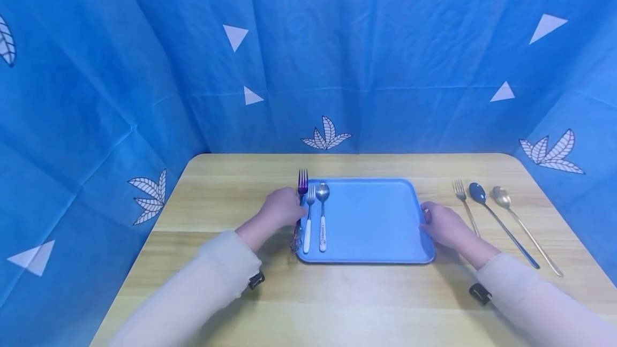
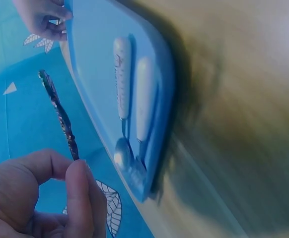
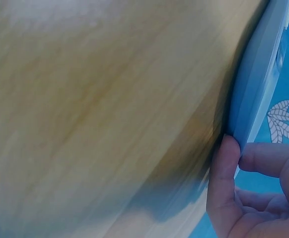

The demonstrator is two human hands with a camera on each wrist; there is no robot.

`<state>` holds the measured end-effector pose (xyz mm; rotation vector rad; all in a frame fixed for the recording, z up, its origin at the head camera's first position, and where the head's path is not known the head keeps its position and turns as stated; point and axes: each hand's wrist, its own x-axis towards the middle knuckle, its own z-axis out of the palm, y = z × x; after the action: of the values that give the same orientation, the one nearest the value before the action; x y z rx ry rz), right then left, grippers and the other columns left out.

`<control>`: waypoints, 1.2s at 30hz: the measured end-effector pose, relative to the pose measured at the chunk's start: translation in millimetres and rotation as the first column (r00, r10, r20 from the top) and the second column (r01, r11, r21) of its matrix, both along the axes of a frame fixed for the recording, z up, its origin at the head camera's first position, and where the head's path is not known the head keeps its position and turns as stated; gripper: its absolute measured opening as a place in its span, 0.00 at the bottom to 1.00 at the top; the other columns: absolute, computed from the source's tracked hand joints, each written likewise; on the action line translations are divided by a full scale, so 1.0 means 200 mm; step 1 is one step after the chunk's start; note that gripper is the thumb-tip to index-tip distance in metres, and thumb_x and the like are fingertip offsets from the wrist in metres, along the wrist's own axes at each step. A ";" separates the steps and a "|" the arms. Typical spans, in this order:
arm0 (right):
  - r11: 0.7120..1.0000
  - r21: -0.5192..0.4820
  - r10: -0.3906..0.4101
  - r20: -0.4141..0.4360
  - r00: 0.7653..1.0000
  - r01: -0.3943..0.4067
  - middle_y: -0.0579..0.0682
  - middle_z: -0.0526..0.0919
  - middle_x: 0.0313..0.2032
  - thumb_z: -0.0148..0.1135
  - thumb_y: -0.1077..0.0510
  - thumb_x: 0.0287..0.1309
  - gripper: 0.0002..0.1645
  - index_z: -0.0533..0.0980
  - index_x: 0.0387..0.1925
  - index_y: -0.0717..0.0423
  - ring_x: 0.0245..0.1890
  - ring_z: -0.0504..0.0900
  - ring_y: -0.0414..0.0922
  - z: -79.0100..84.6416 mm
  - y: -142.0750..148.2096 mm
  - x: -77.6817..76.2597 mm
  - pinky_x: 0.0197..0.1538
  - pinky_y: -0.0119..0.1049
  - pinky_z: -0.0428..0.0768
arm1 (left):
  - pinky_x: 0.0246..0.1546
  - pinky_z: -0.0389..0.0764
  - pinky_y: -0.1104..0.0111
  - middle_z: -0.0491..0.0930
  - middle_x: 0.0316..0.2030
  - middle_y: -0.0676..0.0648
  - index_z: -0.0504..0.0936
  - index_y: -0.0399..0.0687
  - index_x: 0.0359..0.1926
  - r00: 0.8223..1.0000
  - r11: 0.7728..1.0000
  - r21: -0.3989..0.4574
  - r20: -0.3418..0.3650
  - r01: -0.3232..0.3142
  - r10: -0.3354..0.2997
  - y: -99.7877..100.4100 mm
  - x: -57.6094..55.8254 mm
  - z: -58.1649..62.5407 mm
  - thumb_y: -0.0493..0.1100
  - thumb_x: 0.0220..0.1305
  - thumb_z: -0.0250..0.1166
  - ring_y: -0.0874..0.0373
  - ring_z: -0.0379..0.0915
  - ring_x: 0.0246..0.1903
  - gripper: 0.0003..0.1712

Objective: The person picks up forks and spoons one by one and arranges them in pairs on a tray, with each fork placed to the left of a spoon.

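My left hand pinches a dark purple fork at the left rim of the blue tray. The left wrist view shows its ornate handle rising from between thumb and finger; the tines are hidden there. Inside the tray's left side lie a white-handled fork and a white-handled spoon, side by side. At the opposite end, my right hand grips the tray's right rim, with a fingertip and thumb on either side of the edge.
Right of the tray, a fork, a dark blue spoon and a gold-toned spoon lie on the wooden table. The fork's handle runs partly behind my right hand. A blue patterned cloth hangs around the table.
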<state>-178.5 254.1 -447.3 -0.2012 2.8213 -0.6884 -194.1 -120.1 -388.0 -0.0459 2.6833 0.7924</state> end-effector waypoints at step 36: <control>0.999 0.025 0.022 0.021 1.000 -0.023 0.63 0.82 0.35 0.64 0.65 0.58 0.33 0.64 0.58 0.82 0.35 0.82 0.56 0.01 -0.01 -0.02 0.41 0.52 0.81 | 0.19 0.76 0.69 0.80 0.19 0.48 0.77 0.44 0.29 0.998 0.997 0.029 0.005 0.068 -0.068 0.31 -0.05 -0.07 0.46 0.62 0.69 0.52 0.82 0.22 0.12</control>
<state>-181.9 252.9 -446.0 -0.2199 2.8016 -0.6458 -203.8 -58.3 -401.8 0.0495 2.6523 0.8092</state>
